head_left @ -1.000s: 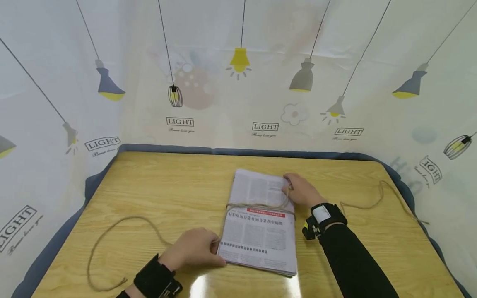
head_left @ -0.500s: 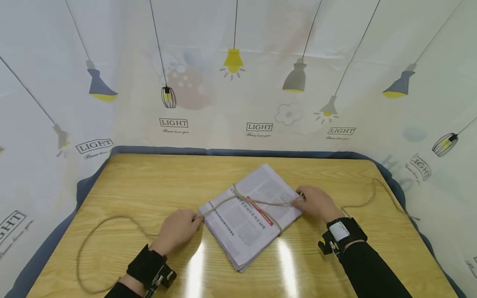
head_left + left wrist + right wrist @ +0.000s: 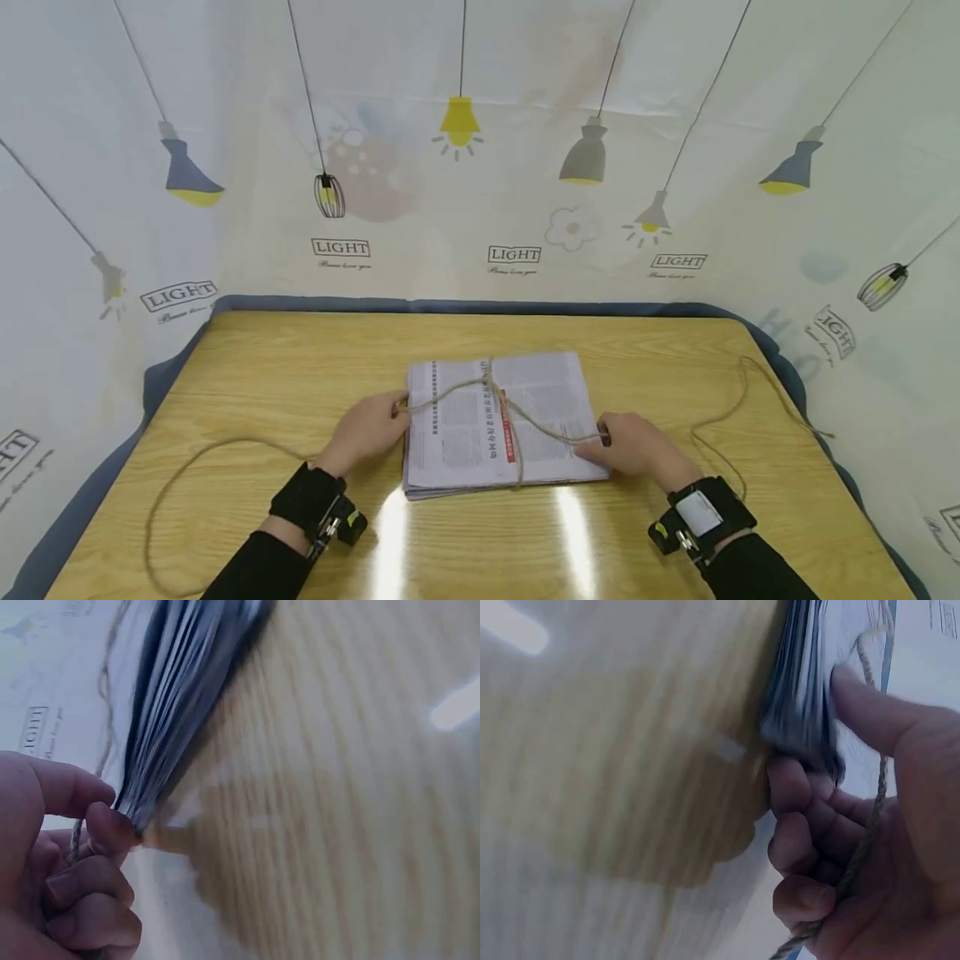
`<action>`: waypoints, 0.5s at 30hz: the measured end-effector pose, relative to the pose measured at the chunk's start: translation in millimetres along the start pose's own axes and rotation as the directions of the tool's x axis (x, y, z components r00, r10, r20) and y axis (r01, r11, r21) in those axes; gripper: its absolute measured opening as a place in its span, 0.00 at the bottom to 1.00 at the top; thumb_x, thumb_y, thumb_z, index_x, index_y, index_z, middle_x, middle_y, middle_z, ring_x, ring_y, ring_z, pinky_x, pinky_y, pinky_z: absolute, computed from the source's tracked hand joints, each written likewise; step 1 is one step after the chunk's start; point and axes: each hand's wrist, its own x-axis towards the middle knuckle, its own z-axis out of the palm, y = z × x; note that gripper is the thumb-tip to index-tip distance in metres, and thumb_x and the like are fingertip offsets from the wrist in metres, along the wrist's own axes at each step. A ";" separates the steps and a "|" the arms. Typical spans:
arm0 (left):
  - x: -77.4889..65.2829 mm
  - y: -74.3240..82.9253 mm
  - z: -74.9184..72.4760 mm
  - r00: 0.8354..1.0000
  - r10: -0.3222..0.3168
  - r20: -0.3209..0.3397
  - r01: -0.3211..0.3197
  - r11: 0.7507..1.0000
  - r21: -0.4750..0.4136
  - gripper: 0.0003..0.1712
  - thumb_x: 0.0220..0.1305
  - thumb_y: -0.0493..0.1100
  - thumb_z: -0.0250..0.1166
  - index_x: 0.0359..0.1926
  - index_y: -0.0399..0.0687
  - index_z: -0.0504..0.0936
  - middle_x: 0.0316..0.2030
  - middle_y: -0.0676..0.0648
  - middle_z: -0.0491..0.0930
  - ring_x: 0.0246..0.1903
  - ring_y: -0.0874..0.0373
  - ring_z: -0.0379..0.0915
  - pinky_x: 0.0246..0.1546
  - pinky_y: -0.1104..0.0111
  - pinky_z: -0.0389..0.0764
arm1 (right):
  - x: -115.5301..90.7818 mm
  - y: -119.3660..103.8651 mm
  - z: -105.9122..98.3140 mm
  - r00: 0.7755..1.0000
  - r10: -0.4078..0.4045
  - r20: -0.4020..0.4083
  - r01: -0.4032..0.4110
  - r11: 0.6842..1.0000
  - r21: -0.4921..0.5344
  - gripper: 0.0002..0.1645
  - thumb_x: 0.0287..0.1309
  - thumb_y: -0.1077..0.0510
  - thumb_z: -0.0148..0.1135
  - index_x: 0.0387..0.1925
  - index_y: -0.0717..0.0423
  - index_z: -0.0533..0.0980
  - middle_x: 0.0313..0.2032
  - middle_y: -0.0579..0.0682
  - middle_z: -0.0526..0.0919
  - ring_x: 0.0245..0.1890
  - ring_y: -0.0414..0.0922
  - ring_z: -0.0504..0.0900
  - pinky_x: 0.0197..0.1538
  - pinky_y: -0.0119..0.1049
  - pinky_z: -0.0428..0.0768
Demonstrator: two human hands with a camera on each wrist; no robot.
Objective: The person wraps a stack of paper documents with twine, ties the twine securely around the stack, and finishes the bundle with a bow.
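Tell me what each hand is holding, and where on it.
The left hand and right hand both hold the twine, on either side of its crossing. Both also seem to pinch the newspaper stack, at its left and right edges respectively.

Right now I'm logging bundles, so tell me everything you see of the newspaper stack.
The newspaper stack is layered, thin, pale paper, printed dark, with one red banner. It lies on the wood-grained table, long side running left to right. Twine loops its middle, crossing on top. The left hand and right hand touch opposite ends.
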 end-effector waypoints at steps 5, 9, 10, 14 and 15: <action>13.1 -3.9 0.2 0.999 -0.009 0.049 0.010 0.999 -0.035 0.30 0.64 0.44 0.54 0.67 0.40 0.65 0.43 0.42 0.78 0.18 0.58 0.64 0.18 0.68 0.62 | -4.8 -6.4 8.2 1.000 -0.008 0.017 0.008 1.000 0.006 0.26 0.52 0.35 0.65 0.25 0.53 0.72 0.20 0.47 0.73 0.20 0.42 0.68 0.25 0.37 0.67; 12.7 -8.6 -4.5 0.996 0.011 0.088 -0.006 0.998 -0.063 0.33 0.63 0.47 0.58 0.67 0.41 0.65 0.35 0.45 0.77 0.22 0.58 0.65 0.23 0.68 0.64 | -5.5 -9.5 8.7 0.999 0.003 0.040 -0.004 1.000 0.028 0.25 0.52 0.35 0.65 0.26 0.52 0.73 0.21 0.46 0.74 0.21 0.42 0.69 0.26 0.37 0.67; 11.8 -9.9 -5.7 0.995 0.020 0.099 -0.012 0.997 -0.078 0.34 0.63 0.49 0.60 0.67 0.41 0.65 0.33 0.45 0.76 0.23 0.57 0.67 0.24 0.67 0.66 | -6.2 -9.5 7.9 0.999 0.009 0.049 -0.011 0.999 0.042 0.25 0.51 0.35 0.65 0.27 0.52 0.73 0.21 0.46 0.74 0.21 0.42 0.69 0.26 0.37 0.67; 4.9 -13.4 -10.5 0.994 0.060 0.090 -0.046 0.988 -0.148 0.34 0.60 0.57 0.65 0.64 0.49 0.69 0.32 0.48 0.76 0.28 0.57 0.69 0.30 0.64 0.69 | -8.5 -6.4 2.4 0.999 -0.022 0.029 0.019 0.996 0.083 0.27 0.54 0.34 0.62 0.28 0.52 0.69 0.20 0.44 0.67 0.20 0.40 0.64 0.26 0.34 0.63; 2.7 -13.2 -11.7 0.994 0.070 0.080 -0.057 0.985 -0.161 0.31 0.61 0.58 0.65 0.61 0.52 0.71 0.32 0.49 0.76 0.28 0.57 0.70 0.30 0.64 0.70 | -8.4 -5.2 0.7 0.999 -0.047 0.004 0.046 0.995 0.089 0.26 0.56 0.34 0.61 0.28 0.52 0.68 0.19 0.43 0.66 0.20 0.39 0.64 0.25 0.33 0.62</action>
